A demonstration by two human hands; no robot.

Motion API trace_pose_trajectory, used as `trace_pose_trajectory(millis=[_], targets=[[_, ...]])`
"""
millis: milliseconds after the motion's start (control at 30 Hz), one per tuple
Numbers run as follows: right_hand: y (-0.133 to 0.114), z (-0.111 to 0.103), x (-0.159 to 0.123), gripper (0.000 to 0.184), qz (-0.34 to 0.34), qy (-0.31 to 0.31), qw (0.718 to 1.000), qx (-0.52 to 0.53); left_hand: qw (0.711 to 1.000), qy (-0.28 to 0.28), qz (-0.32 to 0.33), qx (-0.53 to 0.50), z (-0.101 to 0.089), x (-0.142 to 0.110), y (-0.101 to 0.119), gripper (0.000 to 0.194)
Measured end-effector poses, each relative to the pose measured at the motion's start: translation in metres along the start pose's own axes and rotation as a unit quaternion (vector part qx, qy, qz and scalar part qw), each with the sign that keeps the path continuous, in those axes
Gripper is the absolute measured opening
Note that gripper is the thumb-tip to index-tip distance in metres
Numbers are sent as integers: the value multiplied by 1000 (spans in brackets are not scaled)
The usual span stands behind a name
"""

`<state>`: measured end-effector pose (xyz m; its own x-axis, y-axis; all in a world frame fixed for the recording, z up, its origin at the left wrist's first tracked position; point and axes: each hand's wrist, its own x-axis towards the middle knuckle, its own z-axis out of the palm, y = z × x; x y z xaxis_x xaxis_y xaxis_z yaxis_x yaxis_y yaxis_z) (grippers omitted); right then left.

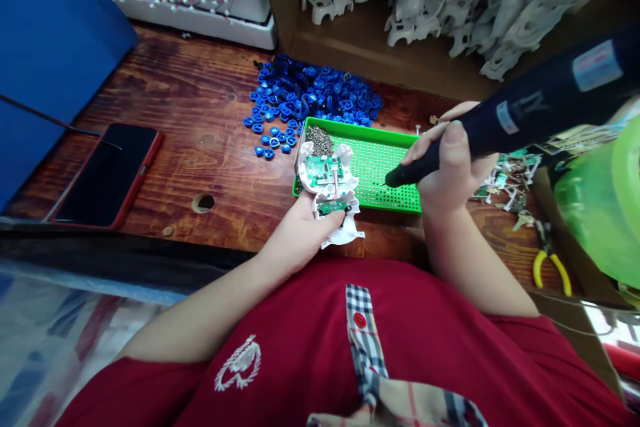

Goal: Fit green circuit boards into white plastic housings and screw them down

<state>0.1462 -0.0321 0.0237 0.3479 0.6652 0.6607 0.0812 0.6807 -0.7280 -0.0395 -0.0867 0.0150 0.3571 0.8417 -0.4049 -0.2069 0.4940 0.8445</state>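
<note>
My left hand (305, 227) grips a white plastic housing (345, 235), its thumb lying over the lower part. Two green circuit boards (324, 172) sit in the housing, joined by thin wires. Wrapped around a black electric screwdriver (500, 113) is my right hand (453, 167). The screwdriver's tip points left over a green perforated tray (385, 199), apart from the housing. A heap of small screws (320, 140) lies at the tray's left end, partly hidden behind the housing.
Blue plastic pieces (315, 93) are heaped behind the tray. A phone (105, 173) lies at left. Yellow-handled pliers (551, 267) and loose small parts (515, 180) are at right, beside a light green container (600, 207). A cardboard box (320, 47) holds white housings; foam trays (200, 20) hold wires.
</note>
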Motion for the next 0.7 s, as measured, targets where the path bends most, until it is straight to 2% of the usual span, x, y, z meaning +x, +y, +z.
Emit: trace_pose_trajectory(millis=[200,400,567,700], targets=[[4,0,-4,9,10,-15,1000,-1,1000,5,3,-24,5,0,2,34],[5,0,-6,9,-12,-19,1000,0,1000,16,5,-22,7,-2,5,30],[5,1,-8,12,8,-19,1000,-11,1000,6,-13,0,7,-2,5,33],[-8,3,-2,11,7,16,1000,0,998,-7,-27,51,5,-2,5,38]])
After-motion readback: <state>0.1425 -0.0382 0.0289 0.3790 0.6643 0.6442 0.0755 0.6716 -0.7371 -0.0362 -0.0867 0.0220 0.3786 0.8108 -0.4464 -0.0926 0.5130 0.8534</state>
